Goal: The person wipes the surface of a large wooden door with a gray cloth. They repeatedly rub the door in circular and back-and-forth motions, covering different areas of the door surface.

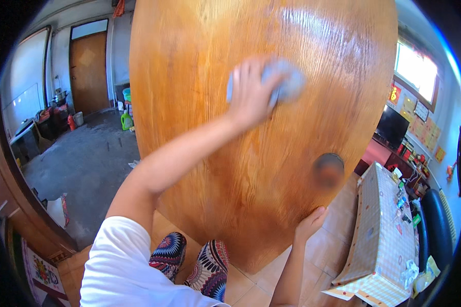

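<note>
A large, glossy brown wooden door [215, 169] stands upright right in front of me. Pressed to its upper middle, my left hand [248, 89] is closed on a pale blue-grey cloth [288, 82], which bulges out beside the thumb. Hand and cloth are a little blurred. Lower down, my right hand [312, 222] grips the door's right edge; the fingers behind the edge are partly hidden. Above that hand sits a round, dark, knob-like fitting [329, 170], too blurred to make out fully.
At right stands a table [374, 240] with a checked cover and small items, beside a black chair [438, 220]. A television [393, 127] is behind it. Through the doorway at left are a grey floor [82, 169], a green bottle [126, 121] and another brown door [88, 71].
</note>
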`<state>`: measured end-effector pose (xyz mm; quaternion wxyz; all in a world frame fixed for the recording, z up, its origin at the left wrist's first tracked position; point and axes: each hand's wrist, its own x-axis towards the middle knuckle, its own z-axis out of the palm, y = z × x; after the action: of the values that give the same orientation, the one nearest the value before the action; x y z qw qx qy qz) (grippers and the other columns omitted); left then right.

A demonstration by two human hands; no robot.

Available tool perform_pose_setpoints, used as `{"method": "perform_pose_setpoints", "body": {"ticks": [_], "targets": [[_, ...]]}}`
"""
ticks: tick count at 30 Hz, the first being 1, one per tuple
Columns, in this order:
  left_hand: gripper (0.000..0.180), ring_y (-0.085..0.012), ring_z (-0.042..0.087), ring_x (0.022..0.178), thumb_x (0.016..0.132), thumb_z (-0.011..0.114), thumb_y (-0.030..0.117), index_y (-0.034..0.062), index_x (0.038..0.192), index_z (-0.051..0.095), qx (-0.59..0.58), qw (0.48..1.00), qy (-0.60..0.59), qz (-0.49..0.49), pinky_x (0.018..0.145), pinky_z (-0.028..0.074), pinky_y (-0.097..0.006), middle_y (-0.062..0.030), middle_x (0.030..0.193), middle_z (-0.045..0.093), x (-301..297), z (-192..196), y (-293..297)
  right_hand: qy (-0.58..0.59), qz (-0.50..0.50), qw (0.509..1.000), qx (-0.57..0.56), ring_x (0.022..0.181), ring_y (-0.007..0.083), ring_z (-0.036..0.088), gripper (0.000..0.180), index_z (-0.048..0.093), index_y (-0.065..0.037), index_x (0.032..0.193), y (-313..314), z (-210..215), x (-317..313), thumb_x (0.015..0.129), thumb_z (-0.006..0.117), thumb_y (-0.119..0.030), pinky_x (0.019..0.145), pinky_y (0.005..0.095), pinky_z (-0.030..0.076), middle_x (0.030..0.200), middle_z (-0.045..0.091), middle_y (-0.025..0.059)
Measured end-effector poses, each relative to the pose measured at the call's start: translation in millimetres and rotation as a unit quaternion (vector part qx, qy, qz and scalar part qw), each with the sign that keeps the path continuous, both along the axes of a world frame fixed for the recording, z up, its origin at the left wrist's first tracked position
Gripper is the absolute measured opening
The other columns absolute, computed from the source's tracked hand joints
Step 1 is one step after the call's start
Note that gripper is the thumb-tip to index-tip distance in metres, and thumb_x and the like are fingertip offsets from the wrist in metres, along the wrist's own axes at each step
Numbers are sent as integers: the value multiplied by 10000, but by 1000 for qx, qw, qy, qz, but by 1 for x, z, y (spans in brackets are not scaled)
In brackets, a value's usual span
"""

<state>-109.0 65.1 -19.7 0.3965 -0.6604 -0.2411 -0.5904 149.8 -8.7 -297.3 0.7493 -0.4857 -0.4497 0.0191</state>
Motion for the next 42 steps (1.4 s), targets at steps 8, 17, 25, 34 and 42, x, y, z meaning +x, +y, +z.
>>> {"method": "perform_pose_setpoints", "body": {"ticks": [8,17,25,34,42], "targets": [[566,-315,546,1249,666,848,112,356,1163,732,-63,966,252,9,998,408,-508,-45,1305,598,-40,-48,-22,-33,-18,998,54,831,241,522,369,525,36,1136,4,1,1,1120,394,-309,763,381,447,908,554,132],[370,-384,518,1237,899,618,51,169,1247,666,40,986,-151,61,1016,468,-497,-160,1287,578,-24,207,5,-27,-29,999,-10,809,315,558,424,528,56,1201,-5,2,-10,1114,409,-342,765,411,476,891,592,178],[615,-343,504,1292,695,830,79,307,1255,718,23,964,262,26,1054,425,-518,-106,1400,563,-53,1,-4,-9,-30,999,-13,898,368,611,468,526,59,1277,3,-10,-2,1108,422,-365,807,431,486,1003,635,218],[495,-381,534,1250,822,684,91,290,1276,689,-116,981,-49,150,975,473,-529,-113,1385,577,-28,212,8,-27,-6,1000,-6,907,349,637,485,533,42,1261,1,-13,-9,1098,446,-407,802,428,495,1023,646,206],[598,-348,490,1320,766,741,125,296,1333,658,125,992,8,31,1003,437,-565,-90,1431,546,84,112,-21,-25,-37,998,46,802,279,575,385,525,44,1194,3,-3,-11,1109,440,-322,744,410,477,898,617,175]]}}
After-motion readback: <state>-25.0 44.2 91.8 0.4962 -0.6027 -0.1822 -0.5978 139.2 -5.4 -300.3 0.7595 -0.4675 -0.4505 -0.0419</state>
